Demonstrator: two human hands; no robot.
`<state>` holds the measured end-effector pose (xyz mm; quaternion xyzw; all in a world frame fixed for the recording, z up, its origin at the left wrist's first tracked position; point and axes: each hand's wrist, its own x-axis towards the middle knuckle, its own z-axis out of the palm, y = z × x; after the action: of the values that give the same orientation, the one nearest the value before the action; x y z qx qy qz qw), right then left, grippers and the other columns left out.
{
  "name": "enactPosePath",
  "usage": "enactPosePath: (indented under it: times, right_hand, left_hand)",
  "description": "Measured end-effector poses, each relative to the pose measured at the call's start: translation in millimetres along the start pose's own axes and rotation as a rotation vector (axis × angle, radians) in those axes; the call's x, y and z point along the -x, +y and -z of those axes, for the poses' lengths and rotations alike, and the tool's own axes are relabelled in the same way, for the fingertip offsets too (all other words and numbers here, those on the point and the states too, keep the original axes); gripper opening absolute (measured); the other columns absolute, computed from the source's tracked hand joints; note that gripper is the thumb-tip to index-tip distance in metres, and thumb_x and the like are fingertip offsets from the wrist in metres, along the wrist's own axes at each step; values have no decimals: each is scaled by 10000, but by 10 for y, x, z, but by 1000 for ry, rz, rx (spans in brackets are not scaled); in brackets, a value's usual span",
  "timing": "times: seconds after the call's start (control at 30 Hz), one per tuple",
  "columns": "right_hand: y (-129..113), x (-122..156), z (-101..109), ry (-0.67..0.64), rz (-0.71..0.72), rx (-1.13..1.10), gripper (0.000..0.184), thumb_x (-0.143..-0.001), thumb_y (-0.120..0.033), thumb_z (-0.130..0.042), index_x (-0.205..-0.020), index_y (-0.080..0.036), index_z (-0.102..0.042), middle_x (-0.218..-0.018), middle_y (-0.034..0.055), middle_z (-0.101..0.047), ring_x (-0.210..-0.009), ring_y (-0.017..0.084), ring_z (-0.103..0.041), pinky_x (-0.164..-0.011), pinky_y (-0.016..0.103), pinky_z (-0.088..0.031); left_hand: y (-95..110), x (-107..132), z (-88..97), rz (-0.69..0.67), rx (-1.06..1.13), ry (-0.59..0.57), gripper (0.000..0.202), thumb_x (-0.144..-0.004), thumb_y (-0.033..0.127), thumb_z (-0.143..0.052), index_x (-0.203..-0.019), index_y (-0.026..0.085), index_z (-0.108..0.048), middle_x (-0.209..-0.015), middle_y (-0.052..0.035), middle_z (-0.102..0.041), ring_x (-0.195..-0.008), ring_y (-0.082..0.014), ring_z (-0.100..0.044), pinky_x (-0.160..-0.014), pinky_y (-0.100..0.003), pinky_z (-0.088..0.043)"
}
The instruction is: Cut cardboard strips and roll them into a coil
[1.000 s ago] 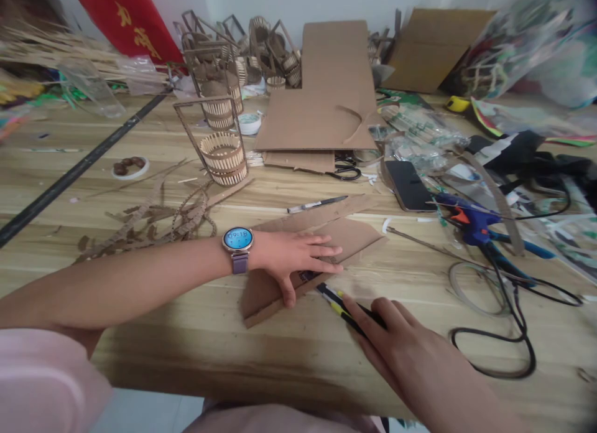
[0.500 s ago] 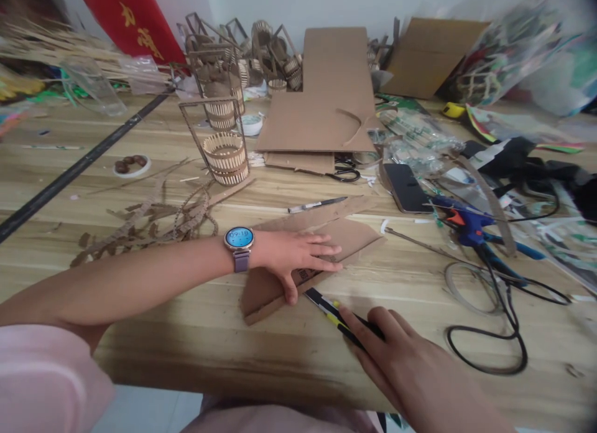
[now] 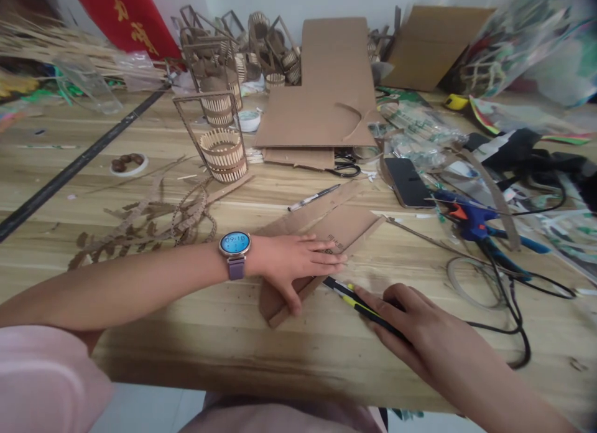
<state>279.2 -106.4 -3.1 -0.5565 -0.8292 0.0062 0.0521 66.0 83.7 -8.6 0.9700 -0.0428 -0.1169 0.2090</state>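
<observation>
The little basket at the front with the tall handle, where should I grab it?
Probably by the top bar of its handle, reaching from above and the near side. The little basket stands upright, the handle rises well above its rim, and another basket sits behind it.

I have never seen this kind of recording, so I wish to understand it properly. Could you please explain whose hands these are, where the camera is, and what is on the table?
There is no machine here: a person works with two bare hands, seen by a camera worn on the head, looking forward and down. The left hand, with a smartwatch at its wrist, lies spread on a cardboard piece. The right hand has a utility knife in its grip. Around them on the wooden table are a pen, a slatted bucket, a smartphone and a glue gun.
</observation>
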Motion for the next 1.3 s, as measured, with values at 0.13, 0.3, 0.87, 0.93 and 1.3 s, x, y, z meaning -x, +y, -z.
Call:
enactPosePath:
  times: [0.13,0.3,0.87,0.93,1.3]
  right_hand:
    - [-43,-29,-36,0,0,53,392,-1015,-322,-391,-1315,-206,-616,-841,55,-602,-680,172,-697,-503,251,-587]
    - [-93,39,-71,-32,45,126,398,-998,-261,-425,-1367,-209,-566,-883,64,-612,-722,158,-685,-459,183,-527]
    - [-393,27,-114,-30,30,208,408,-970,-239,-468,-1371,-212,-536,-894,63,-620,-730,173,-661,-470,220,-506]
    - [-403,76,-137,-21,52,188,398,-977,-246,-455,-1365,-218,-539,-876,57,-616,-706,162,-654,-452,204,-490]
    - [-387,119,-104,-30,57,117,399,-976,-258,-459,-1358,-227,-572,-897,73,-627,-733,176,-684,-471,205,-546]
  left_hand:
    - [-15,5,-29,24,21,-37,1177,-637,559,-829,-1575,176,-229,-1655,-83,-180,-1541,-315,-46,-1247,-457,-60]
    - [-2,6,-32,21,21,-27,1154,-658,500,-830,-1571,132,-228,-1652,-88,-177,-1540,-316,-53,-1246,-474,-68]
    - [6,-9,-24,33,7,-46,1175,-663,531,-821,-1571,107,-207,-1651,-115,-165,-1540,-325,-43,-1241,-498,-42]
    - [12,-15,-16,34,1,-48,1160,-666,519,-821,-1571,114,-217,-1651,-109,-169,-1541,-321,-36,-1243,-489,-41]
    - [104,215,-101,11,70,-9,1151,-610,473,-864,-1552,128,-298,-1634,-129,-231,-1531,-336,-101,-1248,-447,-107]
